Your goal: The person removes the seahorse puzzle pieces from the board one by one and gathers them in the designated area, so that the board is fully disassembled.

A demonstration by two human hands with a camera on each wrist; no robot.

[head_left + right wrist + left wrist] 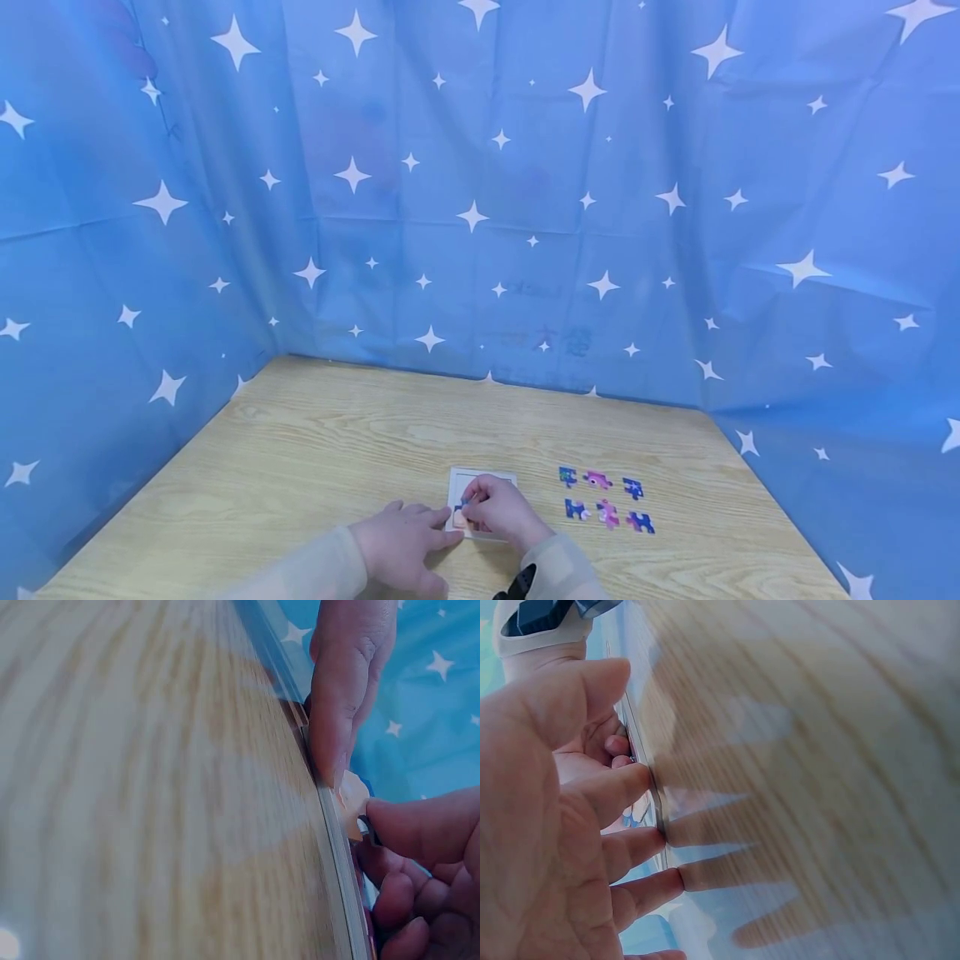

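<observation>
A white-bordered puzzle tray (507, 477) lies flat on the table. My left hand (401, 546) rests at its left side with the fingers spread; in the left wrist view its fingertips (649, 774) touch the tray's edge. Over the tray, my right hand (501, 510) pinches a small puzzle piece between thumb and finger. Seen from the right wrist, that puzzle piece (364, 827) is tilted, with a dark side. Part of a picture shows in the tray's lower left; my right hand covers much of the rest.
To the right of the tray lie several loose puzzle pieces, in two rows, among them a pink piece with an eye (597, 480) and a dark blue piece with a star (633, 487). A blue star-patterned curtain (465, 250) surrounds the wooden table (360, 433).
</observation>
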